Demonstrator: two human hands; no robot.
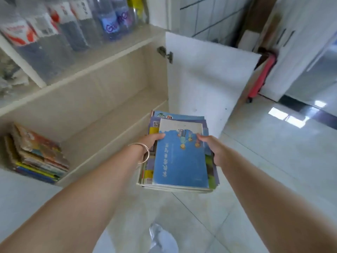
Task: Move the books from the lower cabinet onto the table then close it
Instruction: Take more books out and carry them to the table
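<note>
A stack of books (179,161) with a blue cover on top hangs in the air in front of the lower cabinet (102,99). My left hand (150,143) grips its left edge, with a bangle on that wrist. My right hand (212,148) grips its right edge. A second pile of worn, colourful books (39,156) lies at the left end of the cabinet's bottom shelf. The white cabinet door (206,79) stands swung open to the right. No table is in view.
Several plastic bottles (76,24) stand behind glass on the shelf above. A red wheeled object (260,77) leans by the wall past the door. The floor is glossy pale tile (264,161). A white shoe (162,238) shows at the bottom.
</note>
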